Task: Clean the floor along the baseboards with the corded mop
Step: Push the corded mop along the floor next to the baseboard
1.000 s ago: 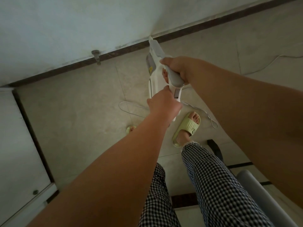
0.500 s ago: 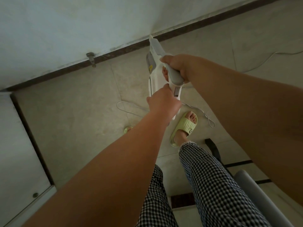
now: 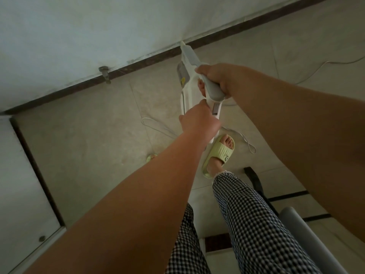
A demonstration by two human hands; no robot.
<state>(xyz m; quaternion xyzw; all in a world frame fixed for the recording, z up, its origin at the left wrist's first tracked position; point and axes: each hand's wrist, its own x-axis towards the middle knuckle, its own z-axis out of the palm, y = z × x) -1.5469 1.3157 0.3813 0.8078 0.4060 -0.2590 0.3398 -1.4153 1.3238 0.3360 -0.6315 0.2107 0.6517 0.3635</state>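
Observation:
The white and grey corded mop [image 3: 186, 62] stands in front of me, its top pointing at the dark baseboard [image 3: 83, 89] under the pale wall. My right hand [image 3: 215, 78] grips the grey handle from above. My left hand [image 3: 199, 121] holds the white body just below it, fingers wrapped round. The mop's head is hidden behind my arms. Its white cord [image 3: 156, 127] loops on the tiled floor [image 3: 94, 135] under my hands.
A metal door stop [image 3: 104, 73] sticks out at the baseboard. My right foot in a green slipper [image 3: 219, 153] stands beside the cord. A second baseboard [image 3: 39, 175] runs down the left. A grey rounded object [image 3: 308, 238] sits at the lower right.
The mop and both hands sit slightly higher in view than a second ago. My grips stay the same.

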